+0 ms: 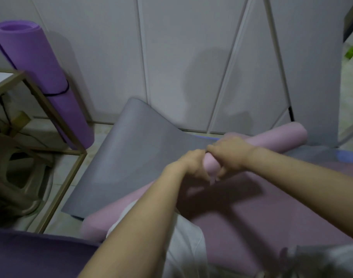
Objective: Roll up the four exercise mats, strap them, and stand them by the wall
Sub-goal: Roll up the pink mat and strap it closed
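Both hands were on the pink mat [280, 135], which was partly rolled and lay slantwise across the floor, its roll running from lower left to upper right with the flat unrolled part spread toward the person. The left hand [191, 165] and the right hand [230, 153] sat side by side at the middle of the roll, each grip closed around it, fingers curled over the top.

The likely trouble was in that narrow hold. With both hands near the centre and the ends free, the roll could go uneven, one end running ahead of the other into a cone, which a strap would then hold badly. The pink roll also lay over the edge of the grey mat [127, 157], so the grey sheet might get dragged or caught into the turns. A slack grip would let the foam spring open.

By count, four mats showed: one purple mat [41, 77] already rolled, bound with a dark strap [61, 93] and leaning against the wall [171, 47] beside a gold frame [57, 117]; the pink one in hand; the grey one flat; and a dark purple mat [31, 253] at the near left edge. A bluish scrap at the far right was too unclear to name. So three seemed left to finish.
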`<state>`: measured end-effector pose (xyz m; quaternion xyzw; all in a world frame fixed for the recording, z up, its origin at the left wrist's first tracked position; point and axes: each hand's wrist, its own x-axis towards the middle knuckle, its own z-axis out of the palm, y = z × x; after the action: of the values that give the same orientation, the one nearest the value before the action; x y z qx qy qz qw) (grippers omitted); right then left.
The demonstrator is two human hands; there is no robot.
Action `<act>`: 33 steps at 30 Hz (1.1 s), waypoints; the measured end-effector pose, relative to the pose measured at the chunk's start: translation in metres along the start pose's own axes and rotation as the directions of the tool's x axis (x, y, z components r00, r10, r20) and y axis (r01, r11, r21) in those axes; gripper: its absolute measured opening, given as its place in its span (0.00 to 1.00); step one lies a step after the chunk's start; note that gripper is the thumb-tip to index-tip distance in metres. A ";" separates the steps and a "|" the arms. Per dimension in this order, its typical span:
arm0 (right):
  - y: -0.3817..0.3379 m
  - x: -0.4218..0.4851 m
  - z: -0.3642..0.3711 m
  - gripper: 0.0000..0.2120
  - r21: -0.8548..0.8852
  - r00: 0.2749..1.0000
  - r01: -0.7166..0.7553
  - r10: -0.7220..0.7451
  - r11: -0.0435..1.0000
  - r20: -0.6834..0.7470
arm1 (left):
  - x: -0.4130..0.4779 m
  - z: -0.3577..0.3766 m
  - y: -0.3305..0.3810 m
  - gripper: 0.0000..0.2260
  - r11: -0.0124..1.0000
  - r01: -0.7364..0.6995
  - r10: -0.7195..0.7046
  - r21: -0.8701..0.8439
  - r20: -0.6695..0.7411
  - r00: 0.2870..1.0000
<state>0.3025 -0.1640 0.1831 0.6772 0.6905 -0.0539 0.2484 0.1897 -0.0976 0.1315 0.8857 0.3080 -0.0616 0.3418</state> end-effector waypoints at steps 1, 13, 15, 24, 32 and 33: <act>-0.008 -0.003 0.005 0.32 -0.048 0.999 -0.008 0.007 0.999 -0.037 | 0.000 -0.002 -0.004 0.26 1.000 -0.011 0.012 -0.019 0.074 0.997; -0.021 0.007 0.017 0.29 0.179 0.999 -0.017 0.010 0.984 0.044 | -0.006 0.008 -0.018 0.33 0.993 0.001 -0.013 0.120 0.101 0.995; -0.009 0.008 0.007 0.30 0.221 0.988 -0.056 0.023 0.974 0.151 | -0.007 0.012 -0.009 0.34 0.973 -0.018 0.019 0.231 -0.004 1.000; 0.018 0.015 0.005 0.24 0.371 0.929 -0.145 -0.003 0.917 0.371 | -0.001 0.029 0.013 0.29 0.969 0.065 -0.017 0.239 -0.196 0.980; 0.000 -0.003 0.020 0.32 0.010 0.995 -0.064 0.063 0.998 0.076 | 0.004 0.018 0.006 0.27 0.999 -0.037 0.036 0.039 0.036 0.999; -0.005 -0.008 0.022 0.33 -0.053 0.998 -0.063 0.064 0.997 0.012 | 0.004 0.016 0.004 0.26 0.999 -0.037 0.036 0.020 0.080 0.996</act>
<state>0.3037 -0.1808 0.1658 0.6915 0.6682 -0.0324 0.2726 0.1972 -0.1081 0.1209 0.8917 0.2773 -0.0938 0.3453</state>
